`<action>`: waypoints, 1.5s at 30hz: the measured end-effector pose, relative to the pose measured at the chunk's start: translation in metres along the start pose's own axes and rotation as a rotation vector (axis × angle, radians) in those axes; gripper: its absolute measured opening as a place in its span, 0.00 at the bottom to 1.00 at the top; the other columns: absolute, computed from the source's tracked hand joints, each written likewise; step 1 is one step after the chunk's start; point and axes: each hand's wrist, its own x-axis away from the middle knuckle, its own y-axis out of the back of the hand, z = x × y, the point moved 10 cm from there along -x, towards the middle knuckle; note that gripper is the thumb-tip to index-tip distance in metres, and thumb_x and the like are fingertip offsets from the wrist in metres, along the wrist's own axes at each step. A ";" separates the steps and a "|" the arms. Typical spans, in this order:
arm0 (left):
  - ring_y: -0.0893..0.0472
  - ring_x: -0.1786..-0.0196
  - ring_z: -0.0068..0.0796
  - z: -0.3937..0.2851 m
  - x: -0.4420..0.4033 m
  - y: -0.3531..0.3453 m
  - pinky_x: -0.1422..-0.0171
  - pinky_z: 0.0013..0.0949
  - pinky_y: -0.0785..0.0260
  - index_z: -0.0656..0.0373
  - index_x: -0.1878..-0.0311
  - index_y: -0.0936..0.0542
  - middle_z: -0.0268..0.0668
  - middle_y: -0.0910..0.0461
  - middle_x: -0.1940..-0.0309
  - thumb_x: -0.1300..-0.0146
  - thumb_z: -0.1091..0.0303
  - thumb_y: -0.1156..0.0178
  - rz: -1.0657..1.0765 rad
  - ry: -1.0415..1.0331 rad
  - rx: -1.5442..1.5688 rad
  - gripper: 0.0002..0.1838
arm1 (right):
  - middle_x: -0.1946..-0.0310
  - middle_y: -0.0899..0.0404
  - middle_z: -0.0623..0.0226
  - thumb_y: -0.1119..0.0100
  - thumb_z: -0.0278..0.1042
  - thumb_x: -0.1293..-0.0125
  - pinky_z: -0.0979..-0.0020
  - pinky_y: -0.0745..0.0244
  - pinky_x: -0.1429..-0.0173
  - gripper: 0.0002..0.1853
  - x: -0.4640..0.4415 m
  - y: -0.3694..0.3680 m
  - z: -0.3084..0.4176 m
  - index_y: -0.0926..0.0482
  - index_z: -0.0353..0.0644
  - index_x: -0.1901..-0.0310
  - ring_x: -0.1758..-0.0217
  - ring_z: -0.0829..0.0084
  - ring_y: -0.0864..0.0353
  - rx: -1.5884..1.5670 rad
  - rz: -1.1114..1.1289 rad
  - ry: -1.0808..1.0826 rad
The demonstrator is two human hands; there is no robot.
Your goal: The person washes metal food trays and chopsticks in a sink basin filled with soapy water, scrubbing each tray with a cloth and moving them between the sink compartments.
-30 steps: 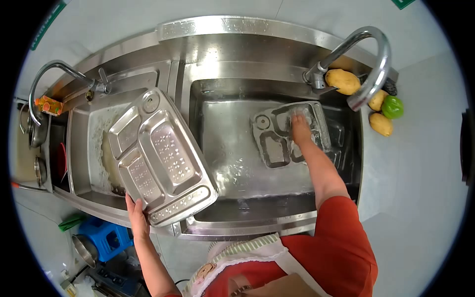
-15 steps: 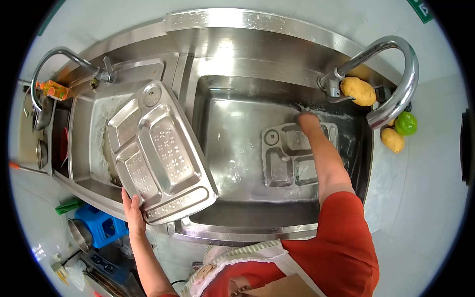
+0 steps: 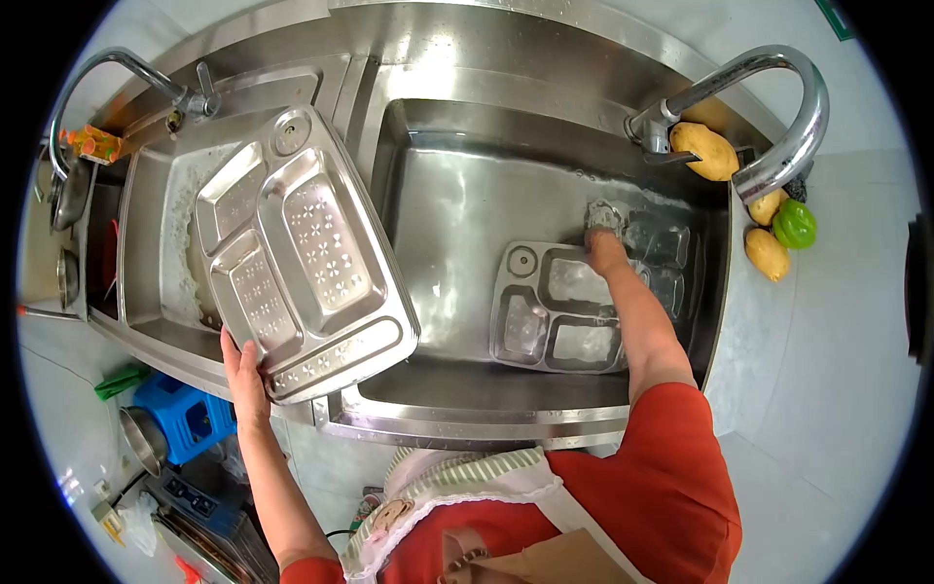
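A stack of metal compartment trays [image 3: 321, 243] rests tilted across the divider between the two sinks. My left hand [image 3: 245, 375] grips its lower left corner, thumb on the rim. In the right sink [image 3: 448, 214], another compartment tray [image 3: 559, 311] lies under the water. My right hand [image 3: 605, 243] reaches into the water at that tray's upper right edge. Its fingers are hidden by ripples and splashing, so whether they hold anything cannot be made out. More trays or containers [image 3: 666, 248] show faintly underwater to the right.
A faucet [image 3: 798, 127] arches over the right sink's back corner, near potatoes [image 3: 705, 151] and a green pepper [image 3: 795, 225]. Another faucet [image 3: 117, 56] stands over the left sink [image 3: 170, 204]. A blue stool [image 3: 185, 414] and a metal bowl [image 3: 143, 440] are at lower left.
The submerged tray has shifted toward the sink's front and lies straighter. My right hand has moved off its middle to its far edge. My left hand still holds the stack.
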 end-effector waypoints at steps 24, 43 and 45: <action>0.30 0.39 0.32 -0.002 0.006 0.003 0.38 0.32 0.35 0.60 0.28 0.45 0.42 0.34 0.36 0.31 0.73 0.55 -0.049 -0.032 0.007 0.28 | 0.56 0.20 0.56 0.29 0.48 0.50 0.58 0.29 0.43 0.23 0.088 0.077 0.081 0.20 0.44 0.56 0.48 0.53 0.24 -0.069 0.078 0.117; 0.33 0.35 0.35 -0.013 0.007 0.000 0.32 0.33 0.41 0.61 0.27 0.48 0.45 0.36 0.34 0.32 0.75 0.57 0.141 -0.105 0.024 0.30 | 0.76 0.20 0.65 0.38 0.45 0.42 0.63 0.24 0.64 0.12 0.214 0.218 0.109 0.25 0.45 0.72 0.67 0.63 0.20 0.441 -0.387 0.295; 0.34 0.35 0.35 0.001 -0.003 0.005 0.33 0.33 0.40 0.61 0.27 0.47 0.44 0.36 0.34 0.32 0.75 0.55 0.181 -0.141 0.020 0.30 | 0.76 0.21 0.64 0.38 0.45 0.41 0.62 0.24 0.65 0.13 0.218 0.234 0.110 0.25 0.45 0.71 0.68 0.61 0.20 0.421 -0.427 0.280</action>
